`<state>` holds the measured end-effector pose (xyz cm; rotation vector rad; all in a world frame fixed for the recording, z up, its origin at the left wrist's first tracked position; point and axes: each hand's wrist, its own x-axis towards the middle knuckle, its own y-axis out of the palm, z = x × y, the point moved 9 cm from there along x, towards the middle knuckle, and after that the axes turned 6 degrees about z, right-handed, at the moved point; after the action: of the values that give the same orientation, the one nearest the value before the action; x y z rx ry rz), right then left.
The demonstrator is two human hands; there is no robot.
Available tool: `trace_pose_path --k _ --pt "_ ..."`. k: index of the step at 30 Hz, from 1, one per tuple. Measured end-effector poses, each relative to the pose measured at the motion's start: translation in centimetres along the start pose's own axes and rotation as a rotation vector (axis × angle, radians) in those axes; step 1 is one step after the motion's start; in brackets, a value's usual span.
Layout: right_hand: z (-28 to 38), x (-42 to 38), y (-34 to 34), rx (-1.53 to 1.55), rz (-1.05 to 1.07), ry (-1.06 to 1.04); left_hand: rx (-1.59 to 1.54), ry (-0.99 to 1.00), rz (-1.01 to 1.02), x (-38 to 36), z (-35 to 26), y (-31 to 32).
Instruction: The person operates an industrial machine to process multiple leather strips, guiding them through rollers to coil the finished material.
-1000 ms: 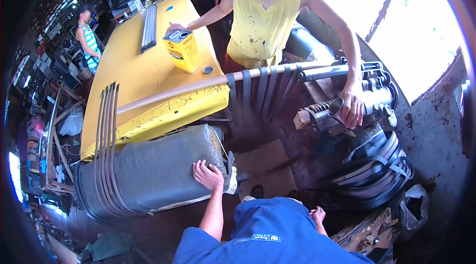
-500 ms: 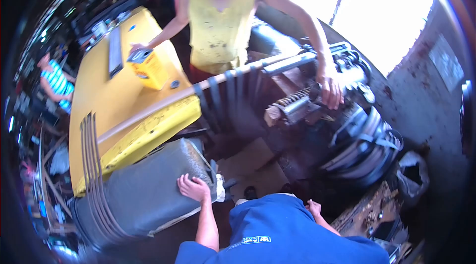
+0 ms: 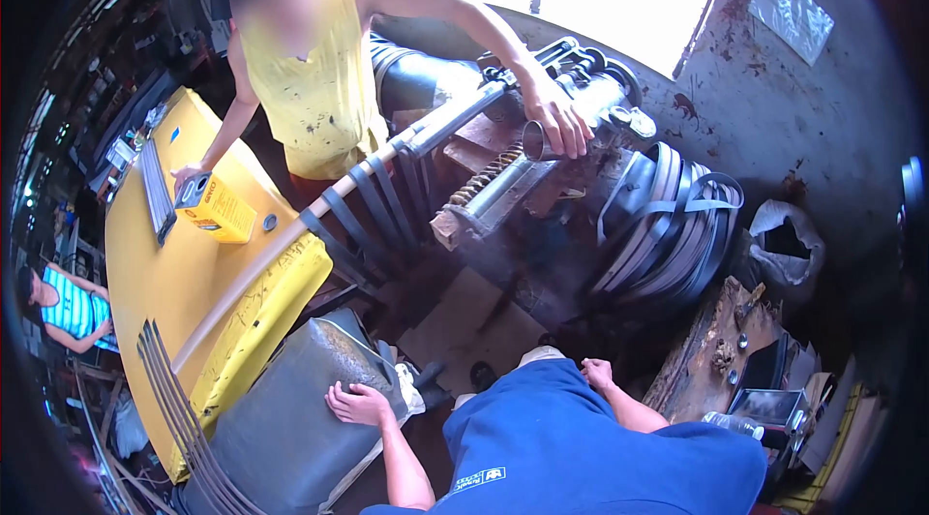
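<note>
Yellow bench (image 3: 160, 292) at left, black block (image 3: 281, 418) beside it. Left hand (image 3: 360, 405) open on the block; right hand (image 3: 599, 375) curled, can't tell if that grip holds anything. Bumping the block could slide the draped strips (image 3: 174, 401) off.

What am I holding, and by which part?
Your left hand rests on the grey cover, holding nothing; for your right hand, I can't tell.
</note>
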<state>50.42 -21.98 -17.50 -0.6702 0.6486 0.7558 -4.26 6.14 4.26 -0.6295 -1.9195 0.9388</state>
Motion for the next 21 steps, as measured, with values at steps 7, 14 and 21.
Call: trace_pose_path --k 7,14,21 --pt "5.1 0.6 -0.6 0.098 -0.029 -0.114 -0.002 -0.036 0.018 -0.4 0.3 0.4" --pt "14.7 2.9 -2.1 0.102 0.015 -0.331 -0.013 -0.022 -0.047 -1.9 -4.4 -1.4" --pt "27.4 2.9 -5.7 0.295 -0.020 -0.678 -0.310 0.152 0.396 -12.8 -13.2 4.8"
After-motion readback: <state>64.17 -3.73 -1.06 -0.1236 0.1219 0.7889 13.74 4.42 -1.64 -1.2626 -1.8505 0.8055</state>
